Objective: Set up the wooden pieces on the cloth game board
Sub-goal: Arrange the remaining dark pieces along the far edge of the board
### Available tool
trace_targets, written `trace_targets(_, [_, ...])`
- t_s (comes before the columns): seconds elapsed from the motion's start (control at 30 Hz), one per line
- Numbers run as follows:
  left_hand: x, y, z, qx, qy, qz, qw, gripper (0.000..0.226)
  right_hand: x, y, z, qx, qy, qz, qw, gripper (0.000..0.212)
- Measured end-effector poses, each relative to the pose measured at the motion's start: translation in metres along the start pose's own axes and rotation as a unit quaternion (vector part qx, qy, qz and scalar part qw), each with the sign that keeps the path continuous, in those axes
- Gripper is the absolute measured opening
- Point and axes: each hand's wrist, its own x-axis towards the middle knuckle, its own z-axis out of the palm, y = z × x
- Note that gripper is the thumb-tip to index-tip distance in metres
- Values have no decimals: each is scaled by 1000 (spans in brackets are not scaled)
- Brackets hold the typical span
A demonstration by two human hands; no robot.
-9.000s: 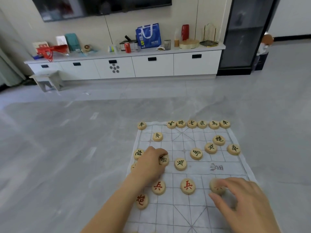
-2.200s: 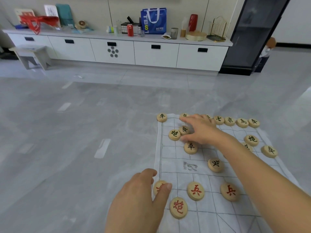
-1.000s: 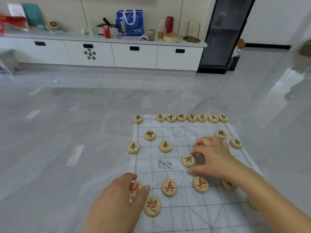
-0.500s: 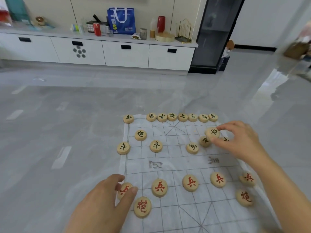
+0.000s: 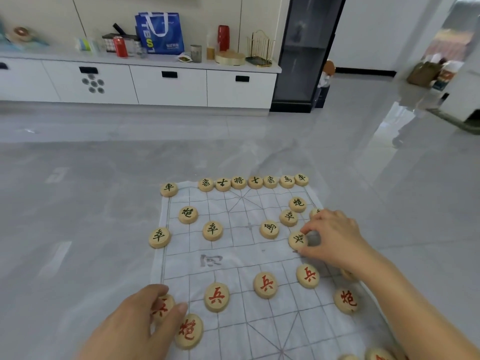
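A blue bag [image 5: 159, 32], a red can [image 5: 120, 46] and a gold rack [image 5: 260, 49] stand on the white cabinet [image 5: 168, 84].

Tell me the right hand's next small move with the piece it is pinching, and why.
Probably carry the black-marked piece pinched by the right hand leftward to the bare cross mark on the cloth board. A matching piece already sits in that row, that crossing looks unfilled, and another piece lies between, so lift over it.

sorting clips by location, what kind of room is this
Most likely a home living room: a long white cabinet along the wall carries a blue shopping bag and a red can, and the cloth game board lies on a glossy grey floor.
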Motion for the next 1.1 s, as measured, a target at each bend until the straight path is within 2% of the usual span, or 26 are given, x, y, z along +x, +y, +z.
trace_targets(0.07, [0,-1,1,1,0,2,1000,42,4,-9,-2,4,9,-21,1000,55])
trace_targets(0.17, [1,-2,0,0,2,5,1000,42,17,-31,-3,30,32,-106,993,53])
trace_targets(0.3, [-1,-2,-4,1,7,13,1000,46,34,-45,-6,-32,-11,-175,984,44])
trace_targets(0.4, [-3,-4,-5,7,5,23,1000,47,48,-59,-17,-50,-4,-185,981,36])
trace_targets(0.57, [-1,-7,-7,12,-1,22,1000,48,94,-132,-30,74,92,-225,967,39])
trace_targets(0.67, [2,-11,-11,10,-11,18,1000,49,123,-173,-25,40,126,-248,960,45])
trace_targets(0.8, [4,-19,-15,16,-15,9,1000,53,152,-194,-12,-26,163,-250,954,39])
trace_targets(0.9, [3,-21,-17,18,-13,7,1000,53,164,-197,-6,-47,153,-241,957,38])
trace_targets(1.1, [2,-20,-20,7,-17,6,1000,53,166,-201,-4,-81,90,-223,967,52])
